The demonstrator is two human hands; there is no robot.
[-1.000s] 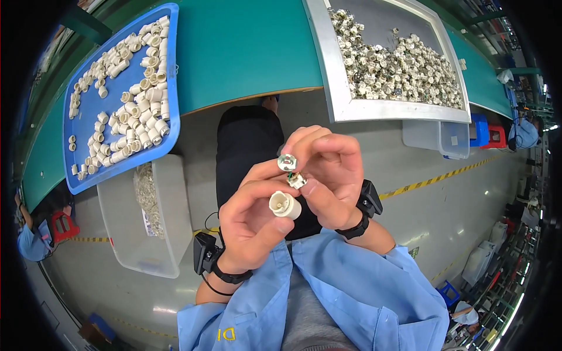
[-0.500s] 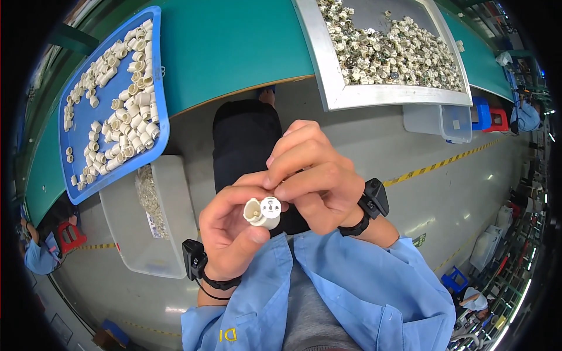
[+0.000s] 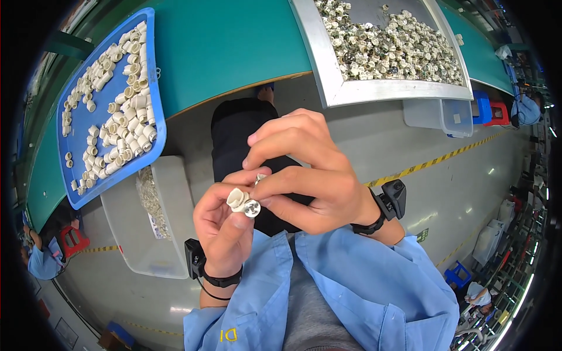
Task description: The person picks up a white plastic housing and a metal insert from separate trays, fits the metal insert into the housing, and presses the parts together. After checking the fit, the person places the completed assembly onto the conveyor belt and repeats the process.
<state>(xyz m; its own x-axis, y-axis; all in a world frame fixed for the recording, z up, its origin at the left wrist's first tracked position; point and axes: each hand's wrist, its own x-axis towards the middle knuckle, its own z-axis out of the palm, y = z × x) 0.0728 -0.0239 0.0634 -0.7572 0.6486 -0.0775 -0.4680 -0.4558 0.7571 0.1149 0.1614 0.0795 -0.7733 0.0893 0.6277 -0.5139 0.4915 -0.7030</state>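
Note:
Pinched between the thumb and fingers of my left hand (image 3: 219,228) are small white plastic parts. One is a hollow sleeve (image 3: 236,198), its open mouth tilted up. Beside it is a white part with a round end face (image 3: 252,208) carrying shiny metal contacts. My right hand (image 3: 316,181) reaches in from the right, its thumb and index finger pinched together right against these parts. Another small white piece (image 3: 260,177) shows at the fingertips where both hands meet. Which fingers grip that piece is partly hidden.
A blue tray (image 3: 160,117) of white sleeves stands on the green table (image 3: 228,47) at left. At right, a metal-framed tray (image 3: 398,96) holds small white and metal parts. Below the blue tray is a translucent bin (image 3: 175,205). Other people sit at the far edges.
Both hands have shifted; the left has drawn slightly left with the white parts, which have turned. The right fingers have come lower against them, and a small white piece now shows between the hands.

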